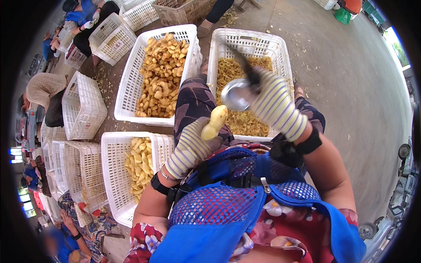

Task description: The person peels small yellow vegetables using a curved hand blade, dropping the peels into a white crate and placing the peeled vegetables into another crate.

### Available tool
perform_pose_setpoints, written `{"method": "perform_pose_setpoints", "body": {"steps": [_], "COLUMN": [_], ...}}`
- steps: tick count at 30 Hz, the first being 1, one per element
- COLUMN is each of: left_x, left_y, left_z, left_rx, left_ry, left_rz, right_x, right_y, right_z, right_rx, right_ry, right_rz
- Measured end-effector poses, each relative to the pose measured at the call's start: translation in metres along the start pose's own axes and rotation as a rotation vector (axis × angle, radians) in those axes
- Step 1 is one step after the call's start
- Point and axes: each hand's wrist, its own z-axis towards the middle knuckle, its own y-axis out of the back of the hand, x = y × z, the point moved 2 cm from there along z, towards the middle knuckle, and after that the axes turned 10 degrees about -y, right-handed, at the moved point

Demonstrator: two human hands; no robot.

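Note:
A peeled piece of ginger (215,123), pale yellow with a small brown spot near its top, stands up out of my left hand (191,148). That hand wears a striped knit glove, with its fingers closed round the lower part. My right hand (275,104), gloved alike, grips a long dark knife-like tool (240,60) pointing up and away to the left, blurred by motion. By its thumb is a round shiny metal piece (236,94); how it joins the tool I cannot tell. Tool and ginger are apart. Below them, a white crate (214,57) holds ginger peelings (245,124).
A white crate (121,105) of unpeeled ginger (163,74) stands ahead left; a nearer one (111,177) holds peeled ginger (140,162). More crates (84,105) and seated people (83,19) are farther left. Peel scraps lie on the concrete floor (346,87). Vehicles (401,193) stand at far right.

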Motion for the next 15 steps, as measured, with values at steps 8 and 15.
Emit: {"method": "perform_pose_setpoints", "body": {"steps": [8, 15], "left_x": [0.004, -0.021], "left_y": [0.004, 0.004], "left_z": [-0.005, 0.001], "left_rx": [0.072, 0.005], "left_ry": [0.028, 0.227], "left_rz": [-0.296, -0.249], "right_x": [-0.039, -0.031], "right_y": [0.007, -0.029], "right_z": [0.031, 0.032], "right_rx": [-0.119, -0.018], "right_ry": [0.038, 0.202], "right_rz": [-0.100, -0.272]}}
